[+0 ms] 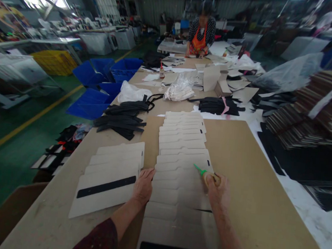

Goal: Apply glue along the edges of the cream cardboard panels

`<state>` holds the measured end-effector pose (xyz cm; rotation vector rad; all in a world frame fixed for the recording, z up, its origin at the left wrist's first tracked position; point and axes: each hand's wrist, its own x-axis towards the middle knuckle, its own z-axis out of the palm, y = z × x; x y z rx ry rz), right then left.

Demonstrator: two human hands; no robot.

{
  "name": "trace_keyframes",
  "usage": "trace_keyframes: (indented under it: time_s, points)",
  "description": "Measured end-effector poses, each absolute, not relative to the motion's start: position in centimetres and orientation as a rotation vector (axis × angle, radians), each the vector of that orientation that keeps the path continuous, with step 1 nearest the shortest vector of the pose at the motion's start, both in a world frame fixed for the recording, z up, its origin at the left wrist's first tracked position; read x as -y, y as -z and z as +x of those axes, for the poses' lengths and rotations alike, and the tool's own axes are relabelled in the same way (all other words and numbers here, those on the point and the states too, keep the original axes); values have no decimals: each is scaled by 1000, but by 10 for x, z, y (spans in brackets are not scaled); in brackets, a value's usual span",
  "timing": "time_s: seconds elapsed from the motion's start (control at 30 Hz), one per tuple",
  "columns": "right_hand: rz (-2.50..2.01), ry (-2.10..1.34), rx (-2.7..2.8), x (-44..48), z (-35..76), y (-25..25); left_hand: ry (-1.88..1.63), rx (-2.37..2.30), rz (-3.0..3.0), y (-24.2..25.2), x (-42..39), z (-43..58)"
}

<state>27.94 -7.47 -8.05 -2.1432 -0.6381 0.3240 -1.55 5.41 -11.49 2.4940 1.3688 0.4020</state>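
Left hand (pixel 143 186) on card (pixel 179 196), right hand (pixel 219 192) gripping bottle (pixel 210 178).

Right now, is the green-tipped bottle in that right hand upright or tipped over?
Tipped: the squeeze bottle lies nearly sideways in the right hand, its green nozzle pointing left over the pale card strips.

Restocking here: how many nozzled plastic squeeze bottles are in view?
2: a green-nozzled one in the right hand, a red-tipped white one upright on the far table. More may be hidden.
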Motion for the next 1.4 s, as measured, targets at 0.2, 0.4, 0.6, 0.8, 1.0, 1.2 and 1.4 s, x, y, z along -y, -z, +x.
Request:
trace_keyframes:
  time_s: [0.2,0.4,0.6,0.8,1.0,1.2,1.4]
  points:
    - [-2156,-407,673,72,280,75,-427,-1393,2510,118,-49,-17]
    - [-2137,-450,708,69,283,69,-389,-1435,2539,112,-46,-16]
    - [-2136,-488,751,66,287,70,-313,-1485,2551,113,-44,-13]
    - [-2159,-455,743,65,283,71,-292,-1479,2557,117,-44,-14]
    - [-2170,-401,727,61,262,71,-335,-1435,2549,118,-44,-14]
    - [-2234,-339,678,56,238,66,-365,-1400,2507,119,-43,-15]
    - [-2281,-284,673,55,218,59,-383,-1367,2457,122,-43,-15]
